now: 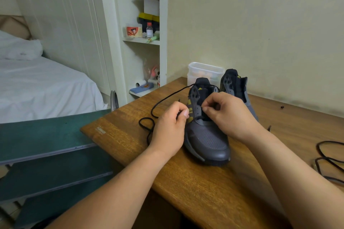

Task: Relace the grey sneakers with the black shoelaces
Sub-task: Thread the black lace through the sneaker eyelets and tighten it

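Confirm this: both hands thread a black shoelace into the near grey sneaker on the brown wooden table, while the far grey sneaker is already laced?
No: the head view shows the far grey sneaker unlaced, its eyelets empty. The rest stands.

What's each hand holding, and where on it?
Left hand pinches the black shoelace beside the sneaker's eyelets. Right hand pinches at those eyelets, likely the lace too; fingertips hide it.

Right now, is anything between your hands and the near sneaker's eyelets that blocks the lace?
Nothing visible does. The left hand and right hand are both at the near sneaker eyelets, pinching the black shoelace, whose slack trails left over the table. The second sneaker stands behind it.
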Action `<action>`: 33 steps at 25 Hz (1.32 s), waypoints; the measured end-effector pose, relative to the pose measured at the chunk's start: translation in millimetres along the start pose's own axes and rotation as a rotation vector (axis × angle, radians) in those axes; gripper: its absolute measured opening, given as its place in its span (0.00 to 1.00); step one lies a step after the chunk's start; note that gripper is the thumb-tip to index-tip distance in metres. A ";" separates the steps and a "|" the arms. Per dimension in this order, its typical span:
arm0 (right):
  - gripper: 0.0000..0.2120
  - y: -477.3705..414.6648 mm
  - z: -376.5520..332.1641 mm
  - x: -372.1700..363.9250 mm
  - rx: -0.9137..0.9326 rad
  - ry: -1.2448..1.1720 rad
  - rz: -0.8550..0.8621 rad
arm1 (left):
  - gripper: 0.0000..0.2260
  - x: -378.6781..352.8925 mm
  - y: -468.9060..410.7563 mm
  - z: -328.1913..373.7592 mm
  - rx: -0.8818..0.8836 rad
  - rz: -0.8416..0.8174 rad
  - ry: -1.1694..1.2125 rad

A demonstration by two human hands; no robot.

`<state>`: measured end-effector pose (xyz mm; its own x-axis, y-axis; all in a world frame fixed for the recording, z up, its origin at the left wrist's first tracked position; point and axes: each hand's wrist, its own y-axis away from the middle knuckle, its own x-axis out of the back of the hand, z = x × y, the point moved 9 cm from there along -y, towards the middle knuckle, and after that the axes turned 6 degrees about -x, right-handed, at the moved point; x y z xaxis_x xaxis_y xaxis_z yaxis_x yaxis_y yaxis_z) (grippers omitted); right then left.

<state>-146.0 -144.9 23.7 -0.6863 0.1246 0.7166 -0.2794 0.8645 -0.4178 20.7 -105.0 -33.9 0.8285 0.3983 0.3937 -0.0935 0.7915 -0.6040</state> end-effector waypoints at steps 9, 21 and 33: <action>0.03 -0.7 3.3 -3.7 -0.006 -0.020 -0.051 | 0.06 -8.0 -1.6 6.0 -0.132 -0.034 -0.157; 0.04 3.6 -3.7 -5.4 0.019 -0.043 -0.057 | 0.05 -6.8 6.3 22.9 -0.237 0.038 -0.543; 0.07 -0.6 -2.0 -21.6 0.060 0.053 -0.150 | 0.12 -11.8 2.2 13.4 -0.115 -0.058 -0.161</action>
<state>-129.7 -147.1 9.5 -0.5974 0.0230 0.8016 -0.4168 0.8451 -0.3349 3.3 -101.8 -30.6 0.7311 0.4294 0.5302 0.0237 0.7606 -0.6487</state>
